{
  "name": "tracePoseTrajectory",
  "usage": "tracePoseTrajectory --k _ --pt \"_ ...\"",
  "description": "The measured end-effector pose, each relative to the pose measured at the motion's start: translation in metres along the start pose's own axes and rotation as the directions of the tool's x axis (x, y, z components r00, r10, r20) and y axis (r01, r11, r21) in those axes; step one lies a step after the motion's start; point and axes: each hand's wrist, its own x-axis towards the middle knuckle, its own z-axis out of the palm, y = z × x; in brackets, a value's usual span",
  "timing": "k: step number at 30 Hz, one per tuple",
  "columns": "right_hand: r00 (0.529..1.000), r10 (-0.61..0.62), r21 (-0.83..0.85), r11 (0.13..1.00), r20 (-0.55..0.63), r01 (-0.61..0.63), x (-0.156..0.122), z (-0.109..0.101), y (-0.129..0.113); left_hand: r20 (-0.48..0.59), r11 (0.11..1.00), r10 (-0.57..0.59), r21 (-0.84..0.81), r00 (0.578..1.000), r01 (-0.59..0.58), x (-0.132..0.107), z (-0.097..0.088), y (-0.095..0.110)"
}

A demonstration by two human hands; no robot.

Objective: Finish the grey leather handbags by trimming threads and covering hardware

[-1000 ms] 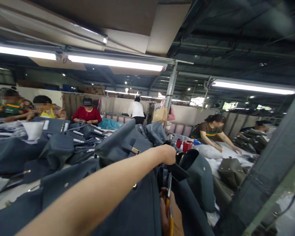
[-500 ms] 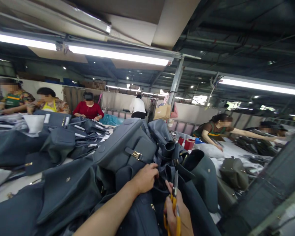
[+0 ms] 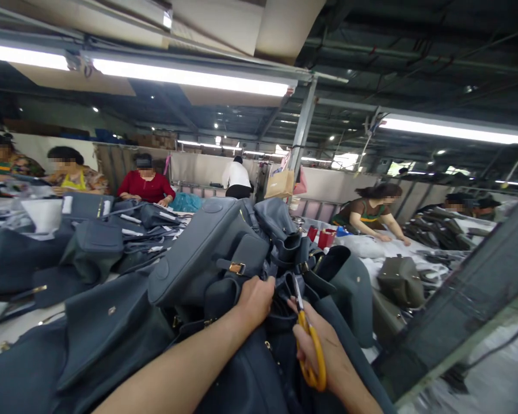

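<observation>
In the head view my left hand (image 3: 257,296) is closed at the edge of a dark blue-grey leather bag (image 3: 246,368), its fingertips partly hidden among the folds. Yellow-handled scissors (image 3: 314,362) are held in my right hand (image 3: 317,333), blades pointing up and slightly left. The fingers of that hand also reach toward the bag's opening, close to my left hand. Directly behind my left hand, a similar bag (image 3: 190,247) lies tilted, with a gold clasp (image 3: 236,268) on its strap.
More dark bags (image 3: 107,322) spread over the left side. An olive bag (image 3: 399,282) sits to the right, near a slanted metal post (image 3: 453,310). Several co-workers are at tables behind, one in a red top (image 3: 144,185). Red containers (image 3: 327,237) stand beyond the pile.
My right hand has moved up a little, and the scissors now lean left with more of the handle loops showing. My left hand stays at the bag. A co-worker's outstretched arm has drawn in.
</observation>
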Motion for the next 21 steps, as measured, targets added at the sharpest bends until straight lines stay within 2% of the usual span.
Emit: tracePoseTrajectory --k 2,6,10,14,18,21 --pt "0.990 0.103 0.064 0.992 0.099 -0.109 0.003 -0.005 -0.004 0.026 0.999 0.019 0.047 0.999 -0.020 0.012 0.002 0.012" --pt "0.973 0.150 0.159 0.971 0.173 -0.178 0.013 -0.008 -0.001 0.057 0.993 0.085 0.079 0.995 -0.089 0.030 0.007 0.023" --pt "0.968 0.152 0.222 0.955 0.198 -0.195 0.020 -0.011 0.002 0.070 0.997 0.041 0.057 0.997 -0.045 0.035 0.009 0.010" --pt "0.958 0.182 0.253 0.938 0.219 -0.236 0.018 -0.021 -0.006 0.061 1.000 0.022 -0.001 0.998 -0.022 0.031 0.011 -0.007" --pt "0.936 0.236 0.318 0.895 0.261 -0.314 0.008 -0.031 -0.018 -0.002 0.999 -0.038 -0.029 0.999 0.038 0.030 0.015 -0.007" --pt "0.900 0.269 0.257 0.895 0.343 -0.365 0.004 -0.037 -0.023 -0.012 0.997 -0.062 -0.052 0.998 0.062 0.033 0.017 -0.006"
